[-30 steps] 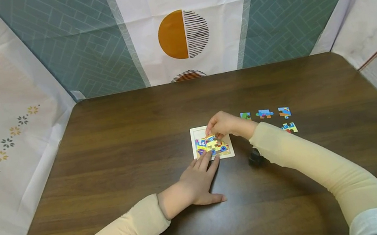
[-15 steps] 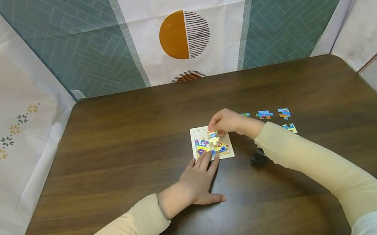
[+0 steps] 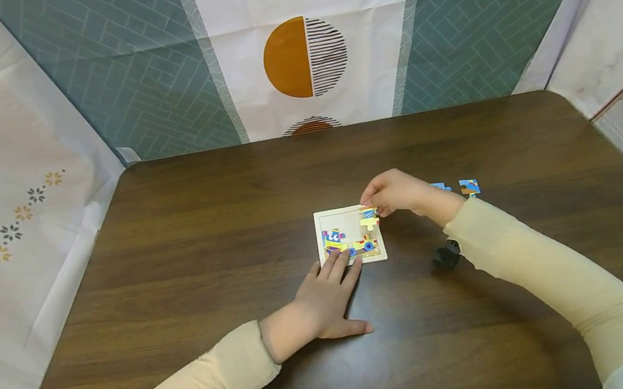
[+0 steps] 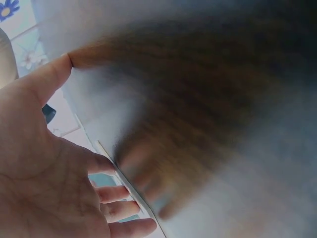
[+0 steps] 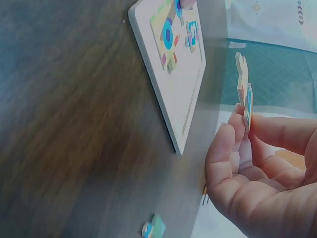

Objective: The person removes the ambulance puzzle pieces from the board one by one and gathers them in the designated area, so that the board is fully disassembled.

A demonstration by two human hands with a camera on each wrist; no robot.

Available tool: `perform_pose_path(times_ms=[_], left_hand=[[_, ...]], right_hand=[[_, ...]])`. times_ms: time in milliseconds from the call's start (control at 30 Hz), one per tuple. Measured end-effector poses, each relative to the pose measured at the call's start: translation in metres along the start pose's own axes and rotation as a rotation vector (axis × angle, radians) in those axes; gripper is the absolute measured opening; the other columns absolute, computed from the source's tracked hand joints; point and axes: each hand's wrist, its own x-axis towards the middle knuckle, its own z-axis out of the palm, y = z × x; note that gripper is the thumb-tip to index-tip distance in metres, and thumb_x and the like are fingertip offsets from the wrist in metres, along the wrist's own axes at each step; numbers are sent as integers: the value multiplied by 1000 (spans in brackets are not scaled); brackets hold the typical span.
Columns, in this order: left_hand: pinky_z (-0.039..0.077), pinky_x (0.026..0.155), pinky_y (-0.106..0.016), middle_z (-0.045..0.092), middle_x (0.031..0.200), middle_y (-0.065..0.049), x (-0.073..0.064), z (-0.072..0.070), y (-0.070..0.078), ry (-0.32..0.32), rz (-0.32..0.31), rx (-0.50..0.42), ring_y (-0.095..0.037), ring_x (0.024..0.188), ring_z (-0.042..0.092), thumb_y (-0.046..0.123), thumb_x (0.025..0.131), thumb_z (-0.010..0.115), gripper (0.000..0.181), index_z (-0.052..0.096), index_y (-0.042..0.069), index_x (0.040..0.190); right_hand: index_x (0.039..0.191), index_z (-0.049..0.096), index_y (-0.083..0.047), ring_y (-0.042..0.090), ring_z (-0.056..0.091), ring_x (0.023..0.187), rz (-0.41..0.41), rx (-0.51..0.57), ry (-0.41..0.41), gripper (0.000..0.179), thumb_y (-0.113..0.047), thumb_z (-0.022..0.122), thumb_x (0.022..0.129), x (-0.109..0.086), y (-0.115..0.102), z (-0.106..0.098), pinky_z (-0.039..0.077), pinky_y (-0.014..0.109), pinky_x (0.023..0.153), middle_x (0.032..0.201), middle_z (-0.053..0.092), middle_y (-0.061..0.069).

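My right hand (image 3: 400,194) pinches a jigsaw piece (image 3: 369,219), yellow with a blue patch, between thumb and fingers above the right side of a pale puzzle tray (image 3: 320,241). Seen edge-on in the right wrist view, the held jigsaw piece (image 5: 242,79) has a stepped outline; I cannot tell whether it is one piece or two. Fingers spread, my left hand (image 3: 331,300) lies flat with its fingertips on the tray's near edge. Inside the tray sit a blue-and-yellow piece (image 3: 332,239) at left and a piece with a blue wheel (image 3: 369,246) along the bottom.
Loose blue jigsaw pieces (image 3: 469,186) lie right of the tray, partly hidden by my right forearm. A black object (image 3: 446,256) shows beneath my right wrist. The wooden table (image 3: 215,203) ends at a patterned cloth backdrop (image 3: 161,96).
My right hand has lifted the yellow-and-blue jigsaw piece from the middle of the tray and moved right with it. My left hand has stayed in place.
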Motion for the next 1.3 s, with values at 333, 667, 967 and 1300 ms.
perform_pose_path(times_ms=[333,667,967,1300], left_hand=[[22,115,-47,9,160,-10,0,1,-1,6,4,9,-27,147,10,74,81,50,102,13,14,154],[23,115,-47,12,160,-10,0,3,0,31,7,25,-27,147,11,74,80,50,103,14,13,154],[23,115,-48,10,160,-9,1,3,-1,23,-1,18,-26,147,10,75,80,50,103,13,14,154],[22,115,-47,9,160,-8,1,4,-1,16,-9,16,-25,147,10,75,79,50,103,12,15,154]], right_hand=[[112,61,7,18,56,77,-12,3,4,23,-7,53,95,-18,8,-24,53,33,78,105,62,15],[113,59,9,19,56,80,1,-33,30,26,-8,54,94,-36,23,-49,53,29,76,101,63,11],[115,58,11,17,56,80,18,-56,16,29,-8,55,93,-47,38,-63,53,29,75,101,64,8],[116,54,13,14,58,84,32,-54,4,29,-8,53,95,-54,58,-72,54,34,79,120,58,27]])
